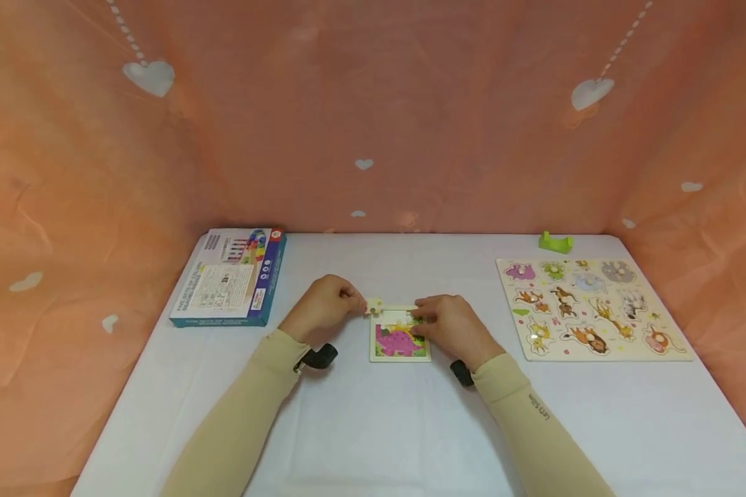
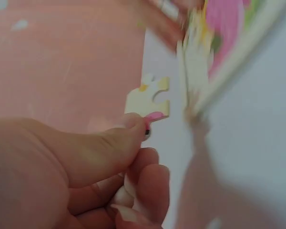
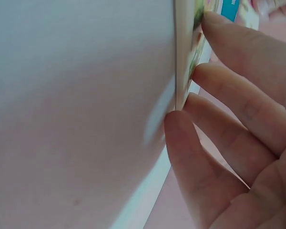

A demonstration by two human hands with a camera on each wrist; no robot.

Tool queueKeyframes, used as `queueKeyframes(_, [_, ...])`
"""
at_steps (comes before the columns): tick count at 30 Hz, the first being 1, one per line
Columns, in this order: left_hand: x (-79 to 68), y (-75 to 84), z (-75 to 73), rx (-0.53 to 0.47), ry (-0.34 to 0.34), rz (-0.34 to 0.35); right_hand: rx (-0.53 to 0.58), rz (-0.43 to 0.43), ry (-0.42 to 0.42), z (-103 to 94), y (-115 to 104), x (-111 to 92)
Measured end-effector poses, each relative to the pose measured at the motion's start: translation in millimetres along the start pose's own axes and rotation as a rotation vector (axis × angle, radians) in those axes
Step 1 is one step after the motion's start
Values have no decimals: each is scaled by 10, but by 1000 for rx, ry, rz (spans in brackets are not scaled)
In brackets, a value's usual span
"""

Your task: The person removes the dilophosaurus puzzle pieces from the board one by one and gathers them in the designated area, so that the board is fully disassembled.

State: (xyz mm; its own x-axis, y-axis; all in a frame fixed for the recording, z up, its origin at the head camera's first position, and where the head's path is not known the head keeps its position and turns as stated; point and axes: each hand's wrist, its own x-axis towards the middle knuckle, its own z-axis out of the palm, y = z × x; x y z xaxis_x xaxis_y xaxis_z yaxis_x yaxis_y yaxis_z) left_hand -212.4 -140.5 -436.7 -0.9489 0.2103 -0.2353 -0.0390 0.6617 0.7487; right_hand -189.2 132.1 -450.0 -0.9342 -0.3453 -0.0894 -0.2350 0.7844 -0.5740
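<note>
Blue-edged box (image 1: 230, 279), animal board (image 1: 584, 309).

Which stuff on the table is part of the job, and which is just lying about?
In the job:
jigsaw piece, pinched by the left hand
dinosaur jigsaw tray, touched by the right hand

Just lying about:
blue-edged printed box
animal peg puzzle board
green plastic piece

print on box (image 1: 224, 286) at left too small to read. right hand (image 1: 454, 324) hides part of puzzle tray's (image 1: 400, 359) right side. sleeves (image 1: 230, 421) cut off.
</note>
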Motion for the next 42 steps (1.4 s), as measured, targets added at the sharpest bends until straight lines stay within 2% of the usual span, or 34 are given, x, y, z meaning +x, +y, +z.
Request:
queueKeyframes(6, [-72,-262,-371,76,40,-55,-27,-2,23,-23,27,-20])
queueKeyframes(10, [-99,-331,-465,84,43,-98,7,23,18,-18,38,-25])
queueKeyframes(14, [-125,-337,-472,82,31,-146,33,60,-8,-4,23,-30])
queueKeyframes(19, [-155,-337,-479,110,57,-186,16,33,0,8,1,-4])
queueKeyframes(24, [-139,-344,-466,122,62,-185,14,15,9,7,-15,13])
queueKeyframes(30, [-143,-367,-449,115,83,-171,19,39,-2,10,-12,-8])
queueKeyframes(37, [-187,-330,-483,85,101,-192,10,29,3,21,-6,-21])
queueKeyframes(42, [-172,-322,-466,102,80,-144,-7,11,0,19,-3,-16])
